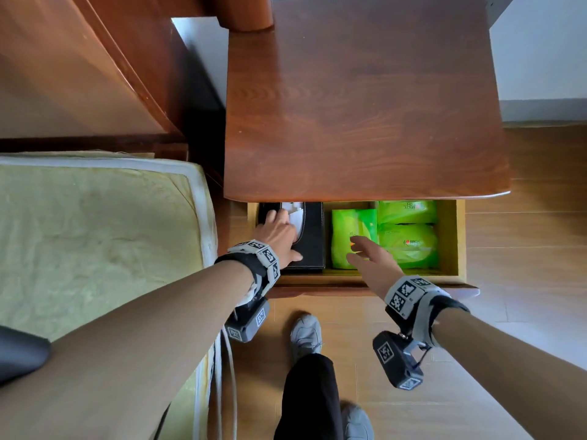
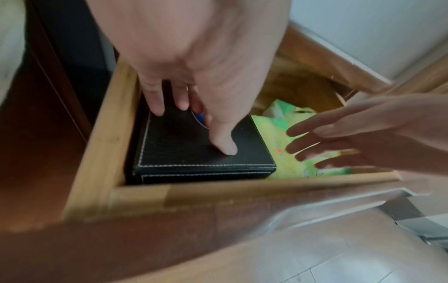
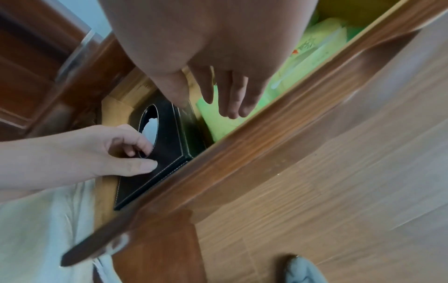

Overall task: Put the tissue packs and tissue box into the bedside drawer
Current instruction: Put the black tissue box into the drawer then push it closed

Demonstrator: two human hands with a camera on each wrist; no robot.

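The bedside drawer (image 1: 458,236) stands pulled out. A black stitched tissue box (image 1: 313,236) lies in its left part, white tissue showing in the oval opening. My left hand (image 1: 279,223) rests on the box top (image 2: 184,153), thumb flat, fingertips at the opening's edge (image 3: 149,159). Three green tissue packs fill the right part: one by the box (image 1: 352,223), one at the back (image 1: 408,211), one in front (image 1: 409,246). My right hand (image 1: 354,249) hovers over the pack by the box, fingers spread, holding nothing.
The nightstand top (image 1: 365,106) overhangs the drawer's back part. A mattress (image 1: 95,233) and wooden headboard (image 1: 79,58) lie to the left. The drawer front (image 3: 266,134) juts toward my legs and grey shoes (image 1: 305,335) on the wood floor.
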